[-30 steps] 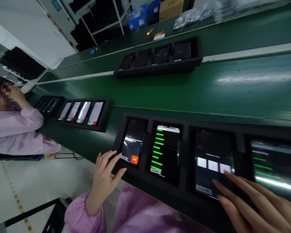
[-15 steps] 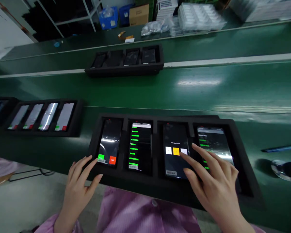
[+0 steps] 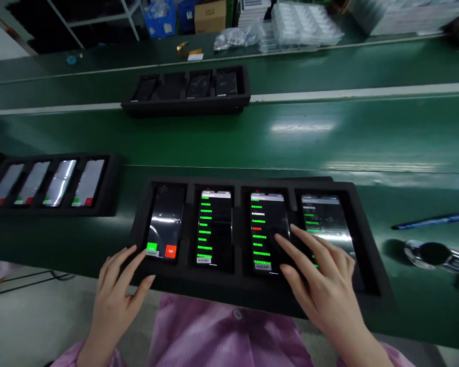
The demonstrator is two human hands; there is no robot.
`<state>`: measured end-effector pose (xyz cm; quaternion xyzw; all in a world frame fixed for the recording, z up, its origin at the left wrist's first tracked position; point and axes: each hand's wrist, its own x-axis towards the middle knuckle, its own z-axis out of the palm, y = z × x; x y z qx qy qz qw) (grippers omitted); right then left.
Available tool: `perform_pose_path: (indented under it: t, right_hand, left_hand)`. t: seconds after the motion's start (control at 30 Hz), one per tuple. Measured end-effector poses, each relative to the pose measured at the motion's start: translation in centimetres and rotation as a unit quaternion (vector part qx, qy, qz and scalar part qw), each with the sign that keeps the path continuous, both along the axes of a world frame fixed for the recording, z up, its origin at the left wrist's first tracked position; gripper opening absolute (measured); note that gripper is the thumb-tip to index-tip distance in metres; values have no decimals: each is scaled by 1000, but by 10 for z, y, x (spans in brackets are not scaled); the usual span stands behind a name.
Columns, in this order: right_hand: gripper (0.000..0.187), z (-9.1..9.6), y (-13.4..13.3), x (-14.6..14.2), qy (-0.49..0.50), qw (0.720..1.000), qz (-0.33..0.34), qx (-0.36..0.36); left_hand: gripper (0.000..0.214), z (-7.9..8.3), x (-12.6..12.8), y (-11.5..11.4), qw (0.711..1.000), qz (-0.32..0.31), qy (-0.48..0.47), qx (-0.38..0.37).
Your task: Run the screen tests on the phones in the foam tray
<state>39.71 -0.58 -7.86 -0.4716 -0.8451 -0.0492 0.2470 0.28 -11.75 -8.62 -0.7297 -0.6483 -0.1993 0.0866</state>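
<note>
A black foam tray lies before me with a smartphone in each compartment. My left hand is open, its fingertips by the tray's front left edge near the leftmost smartphone, which shows a green and a red "Fail" button. Beside it, another smartphone displays a list of green lines. My right hand has its fingers spread over the third smartphone, whose list is green with one red and one white line. Whether a fingertip touches the glass I cannot tell. Part of the rightmost smartphone is hidden by that hand.
To the left sits another tray of phones with pale screens. A further black tray stands across the green bench. On the right lie a blue pen and a shiny metal object. Clear plastic trays are stacked at the back.
The third phone's screen has switched from "Vibrator test" with coloured squares to a list. My right fingers have drawn slightly back from the screen's centre. The whole view has shifted a little.
</note>
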Motion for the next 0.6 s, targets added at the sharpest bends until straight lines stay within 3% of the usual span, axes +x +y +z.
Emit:
perform_pose_path:
  t: [0.13,0.33,0.5,0.6]
  right_hand:
    - [40,-4,1,0,-26,999,-45,4]
    - [63,-12,0,9,44,998,37,30]
    - [30,-22,2,12,34,997,69,32]
    - [25,-28,2,14,44,997,64,14]
  left_hand:
    - [42,2,2,-2,1000,17,-2,-13]
    - [42,4,9,-6,995,65,-1,-74]
    - [51,8,7,14,991,102,-67,-54]
    - [50,11,0,40,990,97,-68,-73]
